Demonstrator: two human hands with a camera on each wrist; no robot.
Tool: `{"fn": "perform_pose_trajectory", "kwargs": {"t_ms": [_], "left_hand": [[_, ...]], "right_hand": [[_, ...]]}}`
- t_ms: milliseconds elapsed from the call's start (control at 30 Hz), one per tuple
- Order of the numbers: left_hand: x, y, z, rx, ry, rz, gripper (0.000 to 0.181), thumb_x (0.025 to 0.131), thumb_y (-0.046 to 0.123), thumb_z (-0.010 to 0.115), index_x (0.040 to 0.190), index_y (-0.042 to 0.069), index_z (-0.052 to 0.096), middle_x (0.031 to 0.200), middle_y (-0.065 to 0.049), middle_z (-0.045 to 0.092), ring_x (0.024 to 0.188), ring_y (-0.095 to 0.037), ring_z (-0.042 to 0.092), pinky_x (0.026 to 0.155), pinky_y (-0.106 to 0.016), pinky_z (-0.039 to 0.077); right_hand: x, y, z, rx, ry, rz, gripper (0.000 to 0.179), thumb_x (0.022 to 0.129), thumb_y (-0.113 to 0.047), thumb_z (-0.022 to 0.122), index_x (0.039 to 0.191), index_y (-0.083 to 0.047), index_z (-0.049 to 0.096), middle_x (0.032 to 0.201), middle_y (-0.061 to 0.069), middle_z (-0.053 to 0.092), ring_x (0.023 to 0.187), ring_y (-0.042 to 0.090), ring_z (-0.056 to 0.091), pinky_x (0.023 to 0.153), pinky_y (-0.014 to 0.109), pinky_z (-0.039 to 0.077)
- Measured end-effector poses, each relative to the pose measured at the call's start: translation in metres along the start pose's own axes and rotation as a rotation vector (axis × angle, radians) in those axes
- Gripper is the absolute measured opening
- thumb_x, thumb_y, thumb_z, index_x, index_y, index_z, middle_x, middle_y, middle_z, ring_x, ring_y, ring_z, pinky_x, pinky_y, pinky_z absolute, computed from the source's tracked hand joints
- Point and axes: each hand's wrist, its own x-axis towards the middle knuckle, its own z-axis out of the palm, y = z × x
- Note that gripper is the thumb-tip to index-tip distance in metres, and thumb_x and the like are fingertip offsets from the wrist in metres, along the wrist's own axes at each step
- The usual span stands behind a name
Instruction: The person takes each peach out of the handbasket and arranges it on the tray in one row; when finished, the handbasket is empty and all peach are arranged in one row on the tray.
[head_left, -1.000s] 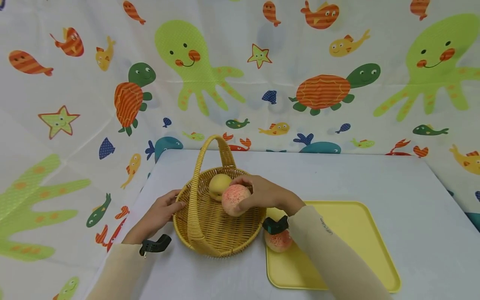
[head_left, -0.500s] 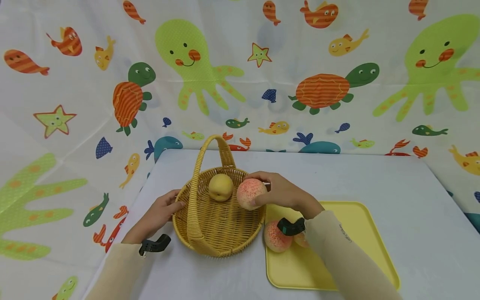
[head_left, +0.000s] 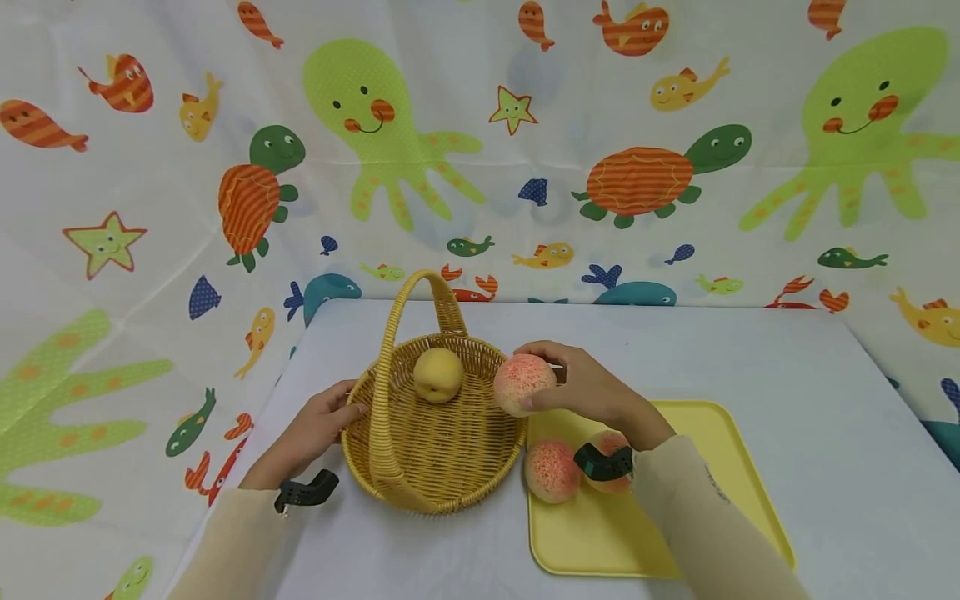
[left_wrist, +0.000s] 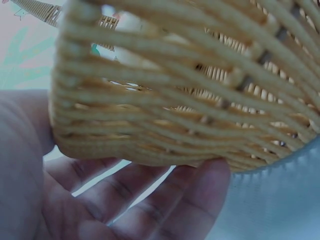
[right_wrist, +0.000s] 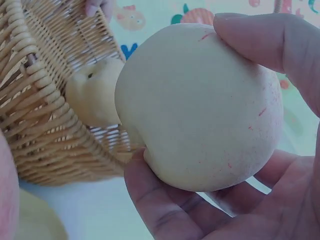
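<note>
My left hand (head_left: 318,425) grips the left rim of a round wicker basket (head_left: 442,458) with a tall handle. In the left wrist view its thumb is at the rim and its fingers (left_wrist: 185,200) reach along the woven wall. A pink-speckled peach (head_left: 522,385) is held in my right hand (head_left: 592,387), above the basket's right rim. The right wrist view shows the peach's pale side (right_wrist: 200,110) between thumb and fingers. Inside the basket, toward the back, lies a round yellow fruit (head_left: 438,375).
On the right stands a yellow tray (head_left: 720,467). Two more peaches lie on its left part, one near the edge (head_left: 552,472) and one partly behind the right wrist's black camera (head_left: 603,462). A sea-animal printed cloth (head_left: 480,150) hangs behind the white table (head_left: 420,558).
My right hand has carried the peach rightward from over the basket's middle to its right rim, uncovering the yellow fruit and more of the tray's peaches. The left hand keeps its grip.
</note>
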Motion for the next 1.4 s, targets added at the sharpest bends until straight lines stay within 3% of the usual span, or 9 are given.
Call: {"fn": "perform_pose_trajectory", "kwargs": {"t_ms": [500,800,1400], "left_hand": [[0.002,0.001,0.002,-0.002,0.014,0.01,0.052,0.108,0.019,0.051,0.155,0.0,0.04,0.137,-0.024,0.062,0.103,-0.021,0.067,0.081,-0.035,0.061],[0.004,0.004,0.006,-0.012,0.018,0.005,0.051,0.108,0.019,0.051,0.155,0.0,0.041,0.136,-0.024,0.063,0.101,-0.02,0.068,0.08,-0.034,0.061],[0.005,0.003,0.008,-0.005,0.029,-0.006,0.053,0.108,0.021,0.053,0.156,0.001,0.04,0.136,-0.023,0.062,0.103,-0.019,0.066,0.081,-0.034,0.061]], "right_hand": [[-0.031,0.026,-0.019,0.088,0.132,-0.038,0.06,0.09,-0.012,0.077,0.145,-0.007,0.053,0.133,0.016,0.063,0.109,0.028,0.068,0.09,0.031,0.057],[-0.053,0.041,-0.03,0.12,0.206,-0.022,0.062,0.091,-0.012,0.076,0.146,-0.003,0.05,0.141,0.02,0.057,0.113,0.028,0.066,0.089,0.031,0.059],[-0.082,0.063,-0.049,0.115,0.356,-0.011,0.062,0.095,-0.01,0.074,0.148,0.002,0.045,0.131,0.008,0.057,0.109,0.014,0.062,0.089,0.025,0.057]]}}
